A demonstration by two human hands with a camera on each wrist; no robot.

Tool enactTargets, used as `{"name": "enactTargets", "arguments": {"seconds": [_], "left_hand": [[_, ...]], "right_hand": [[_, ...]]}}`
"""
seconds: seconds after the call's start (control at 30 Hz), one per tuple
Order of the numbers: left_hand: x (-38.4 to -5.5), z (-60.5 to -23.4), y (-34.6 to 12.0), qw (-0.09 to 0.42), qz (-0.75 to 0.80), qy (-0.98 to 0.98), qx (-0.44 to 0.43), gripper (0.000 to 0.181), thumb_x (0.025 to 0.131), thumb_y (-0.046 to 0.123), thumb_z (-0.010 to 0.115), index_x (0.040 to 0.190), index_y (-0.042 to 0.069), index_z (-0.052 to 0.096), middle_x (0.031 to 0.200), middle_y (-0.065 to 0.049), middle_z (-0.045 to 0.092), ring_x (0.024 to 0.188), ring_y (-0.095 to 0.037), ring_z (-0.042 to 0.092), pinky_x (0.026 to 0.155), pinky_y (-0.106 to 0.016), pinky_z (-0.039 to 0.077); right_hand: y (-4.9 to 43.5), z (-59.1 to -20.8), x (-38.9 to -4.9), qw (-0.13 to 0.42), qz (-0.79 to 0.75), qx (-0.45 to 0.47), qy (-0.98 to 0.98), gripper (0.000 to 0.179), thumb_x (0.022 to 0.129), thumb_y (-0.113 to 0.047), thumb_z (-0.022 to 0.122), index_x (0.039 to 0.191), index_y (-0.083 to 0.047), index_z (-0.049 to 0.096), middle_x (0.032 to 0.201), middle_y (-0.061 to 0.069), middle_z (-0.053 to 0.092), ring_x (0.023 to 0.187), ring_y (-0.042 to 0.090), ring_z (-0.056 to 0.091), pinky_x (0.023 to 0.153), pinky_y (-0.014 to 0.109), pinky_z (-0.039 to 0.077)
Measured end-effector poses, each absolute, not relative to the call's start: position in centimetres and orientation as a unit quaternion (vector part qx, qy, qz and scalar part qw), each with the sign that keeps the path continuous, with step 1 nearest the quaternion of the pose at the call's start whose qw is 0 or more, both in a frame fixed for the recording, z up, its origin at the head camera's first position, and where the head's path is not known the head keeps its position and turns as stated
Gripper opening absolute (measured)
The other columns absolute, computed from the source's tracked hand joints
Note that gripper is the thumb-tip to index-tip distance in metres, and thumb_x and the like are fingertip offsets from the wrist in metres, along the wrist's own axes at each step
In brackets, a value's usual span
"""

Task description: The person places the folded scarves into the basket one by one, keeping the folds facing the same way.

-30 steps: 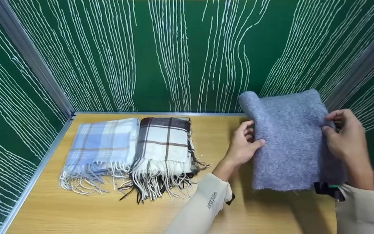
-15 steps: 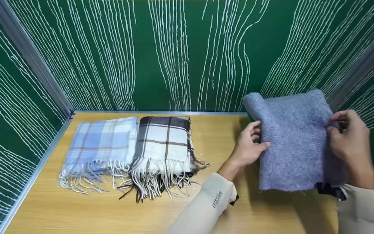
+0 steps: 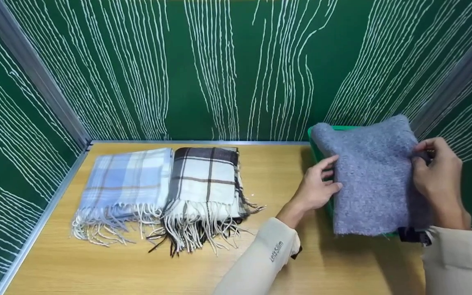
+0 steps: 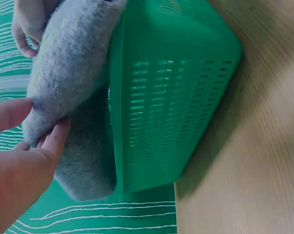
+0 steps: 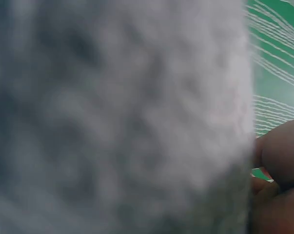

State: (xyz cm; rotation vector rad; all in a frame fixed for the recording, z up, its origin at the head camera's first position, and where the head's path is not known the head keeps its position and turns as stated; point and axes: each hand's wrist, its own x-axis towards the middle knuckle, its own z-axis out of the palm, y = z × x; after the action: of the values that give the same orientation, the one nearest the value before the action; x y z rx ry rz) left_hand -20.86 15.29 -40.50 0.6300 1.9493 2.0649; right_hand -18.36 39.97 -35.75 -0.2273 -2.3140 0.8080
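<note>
1. Your cloth (image 3: 371, 176) is up over the basket (image 4: 166, 31), on the right of the bench (image 3: 275, 168). This is the relation that counts: cloth above, basket below.
2. Your left hand (image 3: 314, 186) lightly pinches the cloth's left edge; thumb and fingertips show at the fold in the left wrist view.
3. Your right hand (image 3: 439, 170) pinches the right edge, thumb against index finger. Your right wrist view is mostly blurred cloth, little help.
4. Neither hand is nearer: you have one at each side, cloth between them, the right one set slightly farther from you.
5. Long axis runs roughly away from you, across the line between your hands. Far left corner bulges like a roll.
6. You see green rim past the far left corner and a sliver at the near edge, so the cloth covers most of the basket's mouth.
7. In your left wrist view the cloth's lower part meets the rim line; touching or just above, you can't tell.
8. Well left of you: white scarf (image 3: 207, 180), then blue scarf (image 3: 127, 176), side by side, both folded.
</note>
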Motion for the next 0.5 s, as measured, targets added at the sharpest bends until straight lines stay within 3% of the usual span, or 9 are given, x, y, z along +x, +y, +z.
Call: {"name": "enactTargets", "arguments": {"seconds": [0.17, 0.23, 0.33, 0.4, 0.47, 0.5], "left_hand": [[-20.6, -40.7, 15.3, 0.145, 0.702, 0.667, 0.203, 0.054, 0.102, -0.003, 0.063, 0.154, 0.008, 0.052, 0.158, -0.007, 0.050, 0.139, -0.013, 0.054, 0.104, -0.021, 0.051], [-20.5, -40.8, 15.3, 0.151, 0.696, 0.675, 0.195, 0.052, 0.103, 0.001, 0.063, 0.153, 0.009, 0.053, 0.158, -0.004, 0.051, 0.140, -0.012, 0.054, 0.105, -0.021, 0.051], [-20.3, -41.0, 15.2, 0.152, 0.686, 0.684, 0.194, 0.049, 0.104, 0.003, 0.062, 0.153, 0.010, 0.054, 0.157, -0.002, 0.052, 0.140, -0.013, 0.054, 0.105, -0.021, 0.051], [-20.3, -41.2, 15.1, 0.153, 0.687, 0.682, 0.195, 0.048, 0.105, 0.004, 0.061, 0.152, 0.011, 0.055, 0.157, 0.000, 0.053, 0.141, -0.014, 0.054, 0.104, -0.021, 0.051], [-20.2, -41.3, 15.0, 0.156, 0.694, 0.675, 0.198, 0.047, 0.106, 0.004, 0.060, 0.152, 0.012, 0.055, 0.157, 0.001, 0.053, 0.141, -0.013, 0.054, 0.103, -0.020, 0.051], [-20.2, -41.4, 15.0, 0.158, 0.698, 0.670, 0.199, 0.047, 0.106, 0.004, 0.059, 0.152, 0.012, 0.055, 0.157, 0.002, 0.053, 0.141, -0.014, 0.054, 0.103, -0.020, 0.051]], "right_hand": [[40.9, -36.8, -19.6, 0.337, 0.304, -0.082, -0.887, 0.015, 0.098, 0.008, 0.056, 0.111, 0.008, 0.062, 0.104, 0.006, 0.062, 0.088, -0.010, 0.044, 0.080, 0.014, 0.034], [41.5, -37.3, -19.9, 0.309, 0.294, -0.069, -0.902, 0.016, 0.100, 0.007, 0.056, 0.115, 0.009, 0.061, 0.110, 0.017, 0.065, 0.097, 0.001, 0.054, 0.083, 0.015, 0.035], [42.3, -37.9, -19.9, 0.227, 0.281, -0.037, -0.932, 0.022, 0.103, 0.005, 0.054, 0.123, 0.012, 0.058, 0.123, 0.035, 0.061, 0.115, 0.033, 0.060, 0.098, 0.037, 0.049], [42.7, -38.0, -19.6, 0.160, 0.277, -0.020, -0.947, 0.026, 0.105, 0.004, 0.051, 0.129, 0.013, 0.054, 0.131, 0.042, 0.054, 0.123, 0.058, 0.050, 0.098, 0.060, 0.049], [42.8, -37.9, -19.5, 0.119, 0.279, -0.009, -0.953, 0.028, 0.106, 0.003, 0.050, 0.132, 0.013, 0.053, 0.136, 0.045, 0.050, 0.127, 0.064, 0.046, 0.097, 0.077, 0.041], [42.7, -37.8, -19.4, 0.108, 0.278, -0.004, -0.954, 0.028, 0.106, 0.003, 0.050, 0.133, 0.013, 0.053, 0.137, 0.045, 0.049, 0.128, 0.065, 0.045, 0.097, 0.077, 0.041]]}}
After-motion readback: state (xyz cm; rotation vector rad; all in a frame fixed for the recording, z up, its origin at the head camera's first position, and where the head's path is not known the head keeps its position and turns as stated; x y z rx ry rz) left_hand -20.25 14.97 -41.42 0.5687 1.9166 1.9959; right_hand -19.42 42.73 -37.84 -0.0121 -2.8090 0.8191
